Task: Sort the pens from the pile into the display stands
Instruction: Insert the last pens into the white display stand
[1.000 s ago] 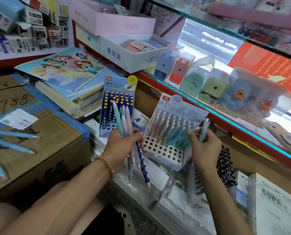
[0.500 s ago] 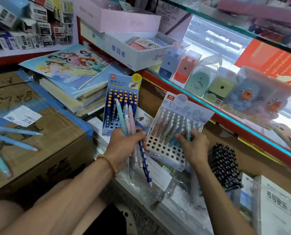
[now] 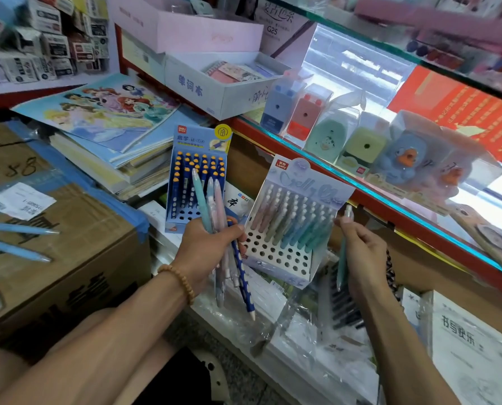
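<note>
Pens stand bunched in the left hand, whose grip curls tight round the bundle so the caps fan upward toward twelve o'clock and the tips hang below the palm; a blue dotted pen slants out of the bundle toward five o'clock. Holding the stock this way seems meant to keep it ready for the other hand to draw from one at a time. The right hand pinches a single teal pen between thumb and fingers, cap up and tip down, just off the three o'clock edge of the pastel display stand, not yet over any hole. That stand leans back, its rear rows filled and its front holes bare, so the pen probably belongs in one of the open front holes. At ten o'clock from it stands the blue display stand, nearly full of blue pens with orange caps. More light blue pens lie on the cardboard box at nine o'clock.
</note>
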`<action>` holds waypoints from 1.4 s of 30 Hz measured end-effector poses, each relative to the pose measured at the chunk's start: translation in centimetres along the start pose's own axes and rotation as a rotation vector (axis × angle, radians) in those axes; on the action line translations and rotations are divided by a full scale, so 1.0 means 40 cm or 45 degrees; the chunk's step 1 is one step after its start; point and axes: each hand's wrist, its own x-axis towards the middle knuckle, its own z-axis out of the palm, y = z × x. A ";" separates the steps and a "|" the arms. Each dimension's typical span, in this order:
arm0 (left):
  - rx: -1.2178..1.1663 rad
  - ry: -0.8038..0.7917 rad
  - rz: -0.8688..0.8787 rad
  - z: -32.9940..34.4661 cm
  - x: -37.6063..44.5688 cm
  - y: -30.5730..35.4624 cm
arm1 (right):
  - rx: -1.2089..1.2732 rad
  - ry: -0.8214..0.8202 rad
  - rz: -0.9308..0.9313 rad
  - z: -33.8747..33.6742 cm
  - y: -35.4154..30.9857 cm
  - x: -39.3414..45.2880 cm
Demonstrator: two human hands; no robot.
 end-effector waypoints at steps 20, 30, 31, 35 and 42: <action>-0.150 -0.017 -0.033 0.004 0.006 -0.009 | -0.505 0.062 -0.291 0.020 0.055 0.037; -0.210 -0.017 -0.021 0.004 0.004 -0.006 | -0.617 0.017 -0.333 0.030 0.070 0.031; -0.209 -0.018 -0.019 0.005 0.002 -0.004 | -0.635 0.011 -0.309 0.034 0.077 0.030; -0.215 -0.037 -0.026 0.009 -0.002 -0.001 | -0.609 0.023 -0.233 0.057 0.101 0.035; -0.282 -0.010 -0.039 0.001 -0.003 -0.001 | -0.586 0.153 -0.198 0.059 0.095 0.025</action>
